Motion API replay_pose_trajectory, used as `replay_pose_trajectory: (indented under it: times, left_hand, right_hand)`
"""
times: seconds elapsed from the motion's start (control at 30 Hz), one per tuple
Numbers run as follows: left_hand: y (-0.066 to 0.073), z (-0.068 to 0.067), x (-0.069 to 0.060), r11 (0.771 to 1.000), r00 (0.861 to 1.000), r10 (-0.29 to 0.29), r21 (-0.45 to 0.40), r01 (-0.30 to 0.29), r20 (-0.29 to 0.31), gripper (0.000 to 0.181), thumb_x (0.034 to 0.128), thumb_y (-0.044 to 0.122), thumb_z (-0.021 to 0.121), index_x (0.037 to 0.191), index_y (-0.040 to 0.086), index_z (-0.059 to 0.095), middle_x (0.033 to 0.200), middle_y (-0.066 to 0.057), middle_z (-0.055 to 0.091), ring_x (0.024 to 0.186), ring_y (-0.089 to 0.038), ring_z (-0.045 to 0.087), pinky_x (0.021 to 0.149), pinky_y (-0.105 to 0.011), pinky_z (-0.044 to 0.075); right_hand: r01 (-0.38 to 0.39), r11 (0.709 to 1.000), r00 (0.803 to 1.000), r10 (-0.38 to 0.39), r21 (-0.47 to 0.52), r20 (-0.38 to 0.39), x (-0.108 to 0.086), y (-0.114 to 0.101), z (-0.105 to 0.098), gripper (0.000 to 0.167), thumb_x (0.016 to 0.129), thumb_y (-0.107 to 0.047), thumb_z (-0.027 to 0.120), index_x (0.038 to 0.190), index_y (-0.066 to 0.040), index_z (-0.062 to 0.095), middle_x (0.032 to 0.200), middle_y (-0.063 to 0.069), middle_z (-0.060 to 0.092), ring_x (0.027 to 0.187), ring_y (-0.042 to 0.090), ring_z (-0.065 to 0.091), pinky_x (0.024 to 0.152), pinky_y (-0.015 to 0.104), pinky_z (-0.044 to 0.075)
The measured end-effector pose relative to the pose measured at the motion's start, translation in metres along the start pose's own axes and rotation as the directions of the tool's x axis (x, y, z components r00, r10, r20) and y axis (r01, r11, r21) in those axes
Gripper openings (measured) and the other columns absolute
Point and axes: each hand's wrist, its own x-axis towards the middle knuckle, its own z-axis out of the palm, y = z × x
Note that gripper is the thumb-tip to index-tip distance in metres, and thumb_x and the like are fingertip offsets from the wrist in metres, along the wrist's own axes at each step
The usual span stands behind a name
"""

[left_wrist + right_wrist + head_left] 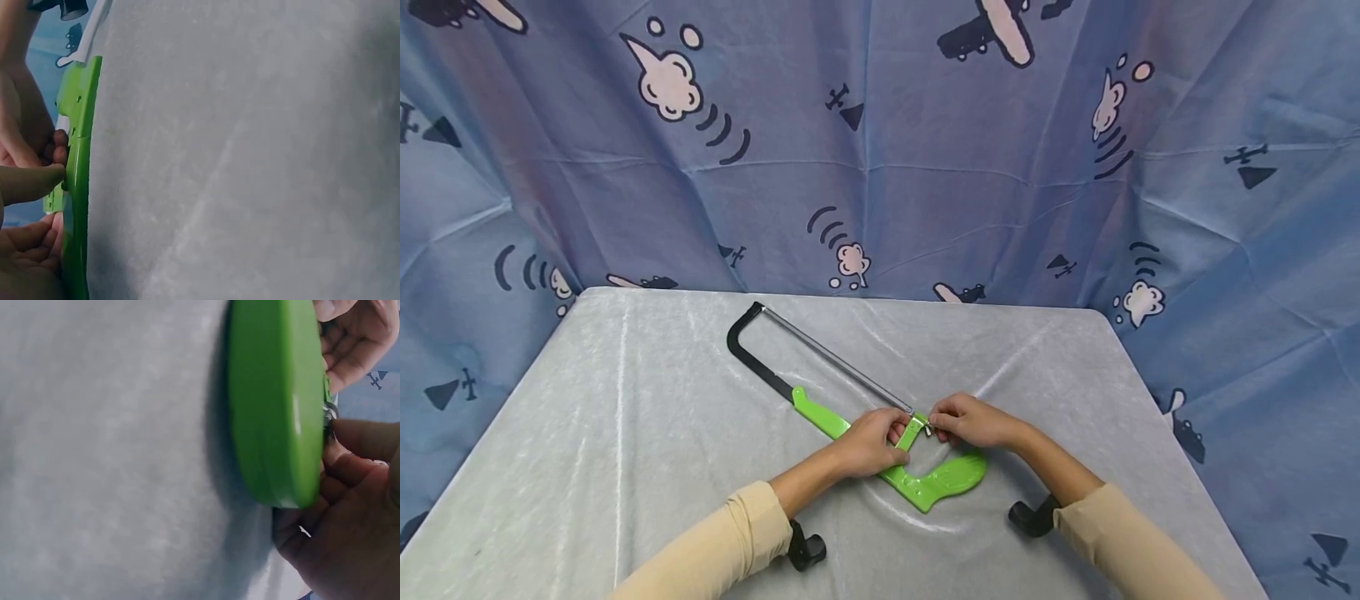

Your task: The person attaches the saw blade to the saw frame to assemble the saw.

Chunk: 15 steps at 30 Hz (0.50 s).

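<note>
A hacksaw (823,417) lies slantwise on the table, with a green handle (958,477), a black front frame (748,358) and a thin metal blade (835,357) stretched along its far side. My left hand (867,446) holds the green frame where the short post rises towards the blade, its thumb on the near side. At the blade's handle end, my right hand (976,422) pinches the small metal wing nut (329,415) between thumb and fingers. The green grip partly hides the right fingertips in the right wrist view. Along the left wrist view's edge runs the green frame (76,200).
A pale grey cloth covers the table (670,467). Behind it hangs a blue patterned curtain (910,150). Black wrist mounts, one by the left sleeve (807,550) and one by the right sleeve (1032,517), sit low over the table.
</note>
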Motion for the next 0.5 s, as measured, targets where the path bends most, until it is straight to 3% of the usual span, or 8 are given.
replay_pose_trajectory:
  times: [0.13,0.3,0.5]
  left_hand:
    - [0.001,-0.001,0.0,0.999,1.0,0.027,-0.031,-0.027,0.012,0.041,0.0797,-0.002,0.074,0.118,-0.01,0.061,0.091,-0.006,0.06,0.084,-0.015,0.057,0.076,-0.023,0.049]
    - [0.003,-0.007,-0.001,0.999,1.0,0.008,-0.033,-0.007,0.029,0.041,0.085,0.001,0.07,0.123,-0.011,0.06,0.093,-0.006,0.062,0.084,-0.01,0.057,0.076,-0.022,0.049]
    - [0.005,-0.015,-0.002,0.999,0.999,0.008,-0.044,-0.005,0.049,0.038,0.088,0.003,0.067,0.123,-0.01,0.062,0.098,-0.009,0.067,0.088,-0.014,0.061,0.077,-0.024,0.05]
  right_hand:
    - [-0.008,0.997,0.999,0.005,-0.072,-0.038,-0.002,-0.002,-0.004,0.023,0.101,-0.011,0.051,0.09,0.004,0.066,0.073,0.006,0.059,0.064,0.014,0.052,0.058,0.025,0.044]
    - [-0.034,0.992,0.995,0.023,-0.122,-0.095,-0.007,-0.008,-0.012,0.022,0.1,-0.012,0.052,0.102,0.005,0.066,0.082,0.009,0.062,0.069,0.018,0.058,0.061,0.028,0.049]
    - [-0.023,0.988,0.992,0.004,-0.15,-0.129,-0.012,-0.012,-0.022,0.021,0.1,-0.011,0.053,0.105,0.006,0.065,0.085,0.011,0.063,0.071,0.023,0.059,0.061,0.028,0.047]
